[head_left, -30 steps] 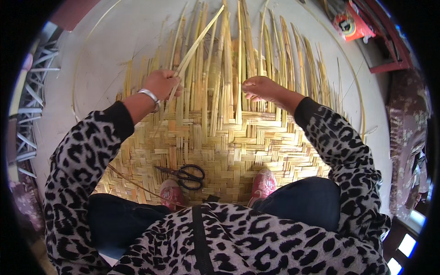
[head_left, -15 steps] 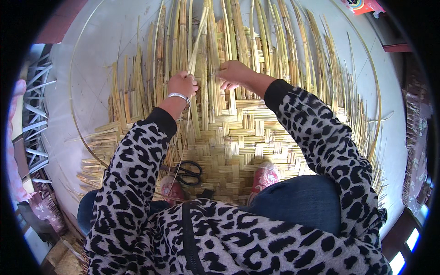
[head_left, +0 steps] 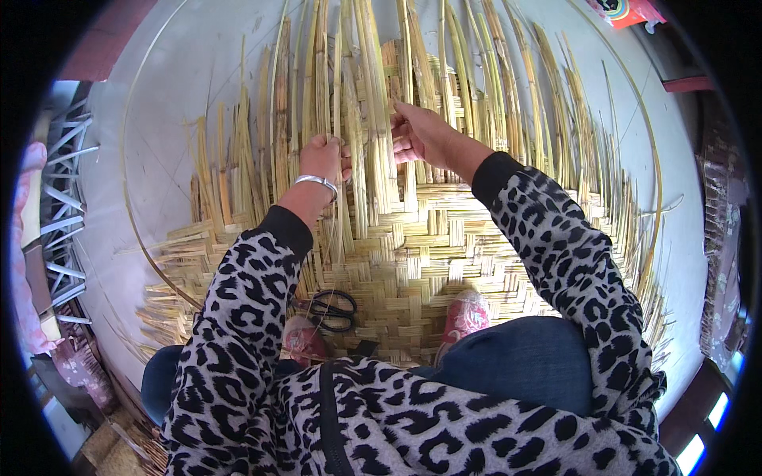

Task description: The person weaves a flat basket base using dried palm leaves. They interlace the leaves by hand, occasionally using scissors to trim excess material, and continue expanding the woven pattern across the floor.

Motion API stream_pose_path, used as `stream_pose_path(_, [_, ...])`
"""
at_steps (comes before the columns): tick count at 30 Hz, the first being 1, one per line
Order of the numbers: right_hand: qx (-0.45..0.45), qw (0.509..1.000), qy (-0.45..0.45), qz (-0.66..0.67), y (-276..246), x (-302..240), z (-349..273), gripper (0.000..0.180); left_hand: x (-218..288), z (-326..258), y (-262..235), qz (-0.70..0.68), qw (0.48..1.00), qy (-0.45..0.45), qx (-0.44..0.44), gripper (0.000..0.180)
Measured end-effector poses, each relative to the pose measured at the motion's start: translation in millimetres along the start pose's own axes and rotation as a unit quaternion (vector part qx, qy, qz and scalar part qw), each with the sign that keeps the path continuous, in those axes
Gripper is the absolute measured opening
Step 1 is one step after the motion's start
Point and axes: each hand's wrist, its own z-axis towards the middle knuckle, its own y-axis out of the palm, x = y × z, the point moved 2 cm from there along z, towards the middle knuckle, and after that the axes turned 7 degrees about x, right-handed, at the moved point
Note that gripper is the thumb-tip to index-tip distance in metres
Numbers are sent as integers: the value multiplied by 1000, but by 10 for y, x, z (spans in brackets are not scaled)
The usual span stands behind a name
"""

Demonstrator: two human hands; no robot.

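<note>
A mat of flat split-reed strips (head_left: 429, 230) spreads in front of me, its near part woven in a twill pattern. Long loose strips stand out from the far edge of the weave. My left hand (head_left: 324, 163), with a silver bangle at the wrist, is closed on a narrow reed strip; its fingertips are partly hidden. Just right of it, a wide bundle of reed strips (head_left: 375, 135) lies between my hands. My right hand (head_left: 421, 136) pinches the right edge of this bundle, with its lower fingers loosely bent.
Black-handled scissors (head_left: 333, 311) lie on the mat beside my left shoe (head_left: 304, 341). My right shoe (head_left: 467, 313) also rests on the weave. A thin bent hoop (head_left: 127, 174) curves round the mat on the pale floor (head_left: 171, 119). A metal rack (head_left: 67, 214) stands far left.
Both hands have shifted slightly right. The slanted pale strip at my left hand now runs straighter, and the strips between my hands have swung to the right.
</note>
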Motion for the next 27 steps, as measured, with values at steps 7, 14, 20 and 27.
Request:
stream_pose_path(7, [-30,997,22,-74,89,-78,46,31,-100,206,76,53,992,77,-90,15])
stream_pose_path(14, [-43,991,-58,-110,70,-76,38,24,8,-44,29,5,980,119,-162,19])
stream_pose_path(20, [-33,990,-129,55,14,-241,-44,20,130,-110,46,102,954,185,-213,19])
stream_pose_path(27, [-15,994,-102,30,-83,-239,-151,21,206,-111,4,180,953,102,-221,25])
